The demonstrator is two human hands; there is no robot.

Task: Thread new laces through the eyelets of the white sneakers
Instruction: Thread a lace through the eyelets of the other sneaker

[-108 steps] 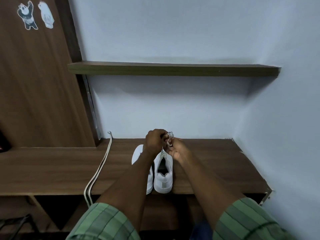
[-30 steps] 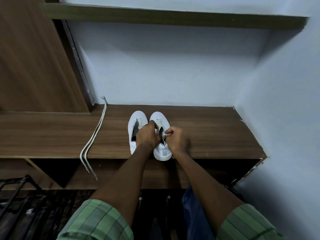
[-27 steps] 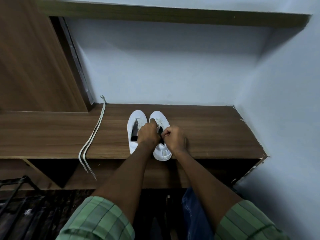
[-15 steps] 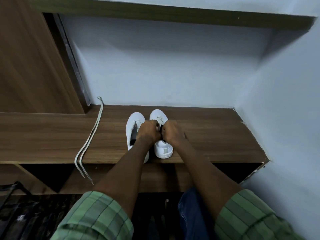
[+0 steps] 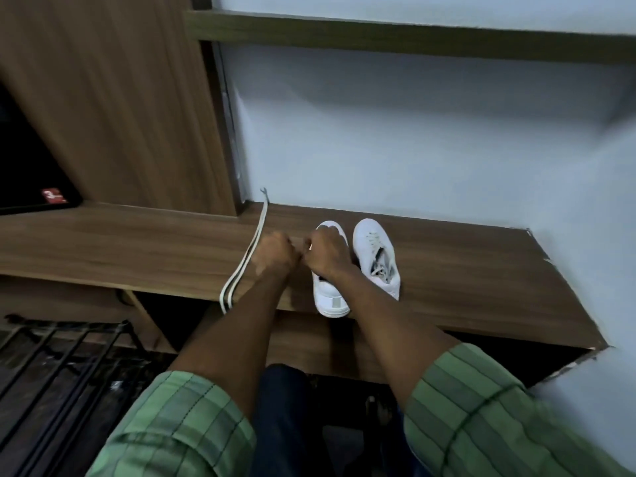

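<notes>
Two white sneakers stand side by side on a wooden shelf [image 5: 481,270], toes toward the wall. The right sneaker [image 5: 377,256] has a lace through its eyelets. My right hand [image 5: 327,253] hovers with curled fingers over the middle of the left sneaker [image 5: 331,297] and hides its eyelets. Whether it grips anything is unclear. My left hand [image 5: 275,256] is a loose fist just left of that shoe. It sits right beside a loose white lace [image 5: 256,235]. The lace lies folded double and straight on the shelf, its ends hanging over the front edge.
A wooden cabinet panel [image 5: 120,98] rises at the left and an upper shelf [image 5: 413,39] runs along the pale wall. A black metal rack [image 5: 62,366] stands on the floor below left. The wall closes off the shelf's right end.
Both hands have left the right sneaker and moved left: the right hand is now over the left sneaker, the left hand beside the loose lace. The view has swung left.
</notes>
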